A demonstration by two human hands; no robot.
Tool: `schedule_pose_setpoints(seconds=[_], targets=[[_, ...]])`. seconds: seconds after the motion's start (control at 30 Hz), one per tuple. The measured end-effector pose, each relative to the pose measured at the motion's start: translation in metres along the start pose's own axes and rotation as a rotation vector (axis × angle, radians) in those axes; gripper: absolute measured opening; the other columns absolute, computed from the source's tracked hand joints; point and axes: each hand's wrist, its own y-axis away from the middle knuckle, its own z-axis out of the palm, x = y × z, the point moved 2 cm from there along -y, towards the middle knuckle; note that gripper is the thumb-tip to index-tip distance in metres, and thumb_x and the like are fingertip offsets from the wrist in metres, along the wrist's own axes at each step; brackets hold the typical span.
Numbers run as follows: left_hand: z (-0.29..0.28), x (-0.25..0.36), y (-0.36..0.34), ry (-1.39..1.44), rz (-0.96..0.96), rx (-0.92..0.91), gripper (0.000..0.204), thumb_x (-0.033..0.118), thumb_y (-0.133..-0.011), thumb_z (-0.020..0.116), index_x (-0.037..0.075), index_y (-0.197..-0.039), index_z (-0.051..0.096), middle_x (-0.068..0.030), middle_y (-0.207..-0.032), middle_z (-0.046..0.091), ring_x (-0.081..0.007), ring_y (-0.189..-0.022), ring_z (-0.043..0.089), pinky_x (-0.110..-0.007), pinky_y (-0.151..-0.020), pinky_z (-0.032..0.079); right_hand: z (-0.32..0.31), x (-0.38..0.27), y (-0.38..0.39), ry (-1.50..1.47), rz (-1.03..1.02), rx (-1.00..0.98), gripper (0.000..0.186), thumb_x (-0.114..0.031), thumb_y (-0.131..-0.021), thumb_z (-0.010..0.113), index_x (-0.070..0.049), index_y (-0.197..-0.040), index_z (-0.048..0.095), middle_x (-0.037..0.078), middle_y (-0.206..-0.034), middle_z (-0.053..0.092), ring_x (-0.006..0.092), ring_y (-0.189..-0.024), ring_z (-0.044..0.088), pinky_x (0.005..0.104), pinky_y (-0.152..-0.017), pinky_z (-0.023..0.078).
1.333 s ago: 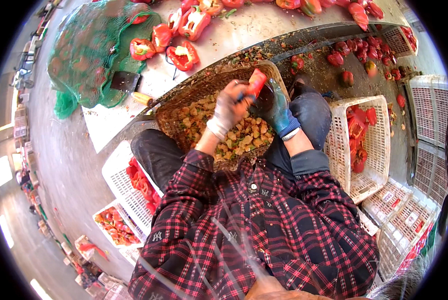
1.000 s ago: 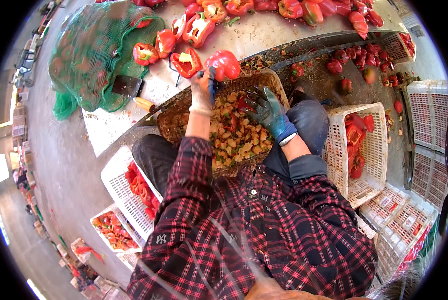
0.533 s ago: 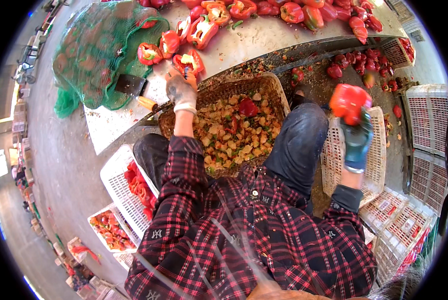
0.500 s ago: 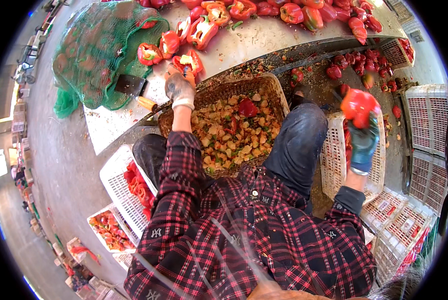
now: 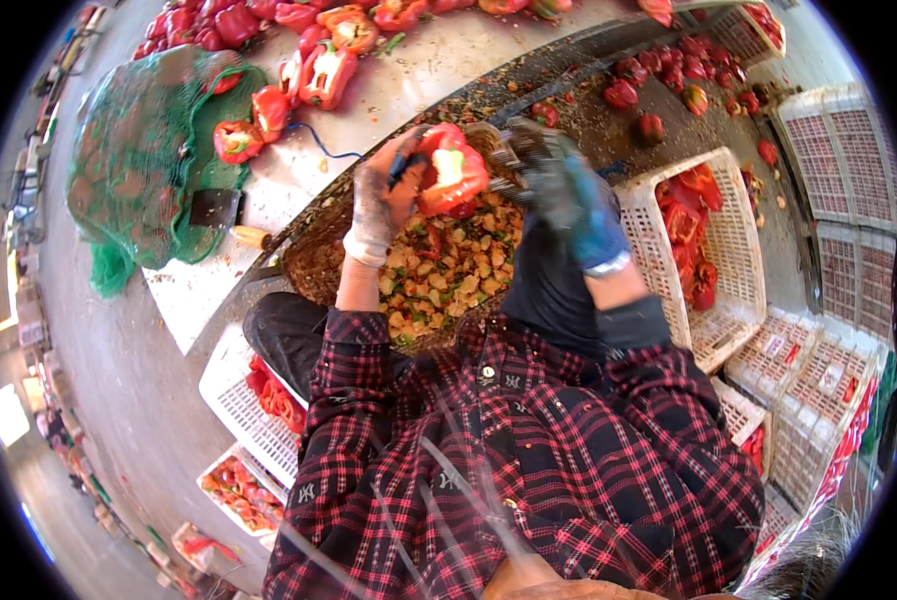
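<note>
A cut red bell pepper (image 5: 453, 176) is in my left hand (image 5: 385, 190), its hollow, pale-ribbed inside showing. The fingers are closed round its left side, and a dark item I cannot make out shows among them. My right hand (image 5: 561, 190), in a dark glove with a blue cuff, is just right of the pepper and smeared by motion; its fingers cannot be read. Below both hands, between my knees, a brown basket (image 5: 314, 262) contains pale pepper cores and seeds.
Cut peppers (image 5: 326, 75) and a green net sack (image 5: 134, 165) of peppers lie on the metal table (image 5: 429, 80). A wooden-handled cleaver (image 5: 216, 209) rests near its edge. White crates of red peppers stand left (image 5: 231, 395) and right (image 5: 731, 315). Loose peppers (image 5: 621, 95) lie beyond.
My right hand has swung left from over the right crate, and the red pepper it carried is no longer in it. My left hand has lifted a cut pepper off the table over the basket.
</note>
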Motion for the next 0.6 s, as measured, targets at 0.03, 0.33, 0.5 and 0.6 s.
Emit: schedule_pose_setpoints(seconds=[0.03,0.33,0.5,0.6], targets=[[0.01,0.012,-0.001,-0.09,0.159,-0.076,0.038,0.002,-0.082,0.061,-0.001,-0.119,0.059,-0.0161,-0.11,0.065,-0.0211,-0.098,0.063,-0.031,-0.087,0.048,0.017,0.026,-0.011,0.018,-0.005,-0.024,0.047,-0.034,-0.092,0.057,-0.008,-0.13,0.048,0.01,-0.124,0.056,0.0214,-0.115,0.054,0.042,-0.096,0.048],[0.07,0.027,0.041,-0.49,0.128,0.081,0.035,0.017,-0.084,0.063,-0.003,-0.113,0.058,-0.0229,-0.108,0.059,-0.037,-0.098,0.061,-0.042,-0.083,0.05,-0.003,0.064,-0.004,1.313,-0.452,0.043,0.042,-0.028,-0.089,0.061,-0.006,-0.123,0.05,0.009,-0.119,0.059,0.0235,-0.109,0.057,0.0381,-0.098,0.044],[0.095,-0.026,0.049,0.638,-0.317,0.033,0.025,0.013,-0.088,0.062,-0.001,-0.108,0.059,-0.0081,-0.099,0.062,-0.0197,-0.084,0.062,-0.031,-0.076,0.048,0.007,0.058,-0.002,1.366,-0.519,-0.002,0.034,-0.026,-0.094,0.05,-0.003,-0.118,0.054,0.012,-0.11,0.062,0.0214,-0.097,0.061,0.0326,-0.089,0.049],[0.091,0.003,0.041,0.488,-0.362,-0.173,0.029,0.006,-0.092,0.056,-0.002,-0.119,0.052,-0.0063,-0.106,0.063,-0.0122,-0.092,0.062,-0.023,-0.078,0.051,-0.014,0.072,-0.003,0.178,0.002,0.232,0.037,-0.032,-0.095,0.047,-0.004,-0.118,0.055,0.01,-0.11,0.061,0.0189,-0.098,0.061,0.0315,-0.088,0.049]])
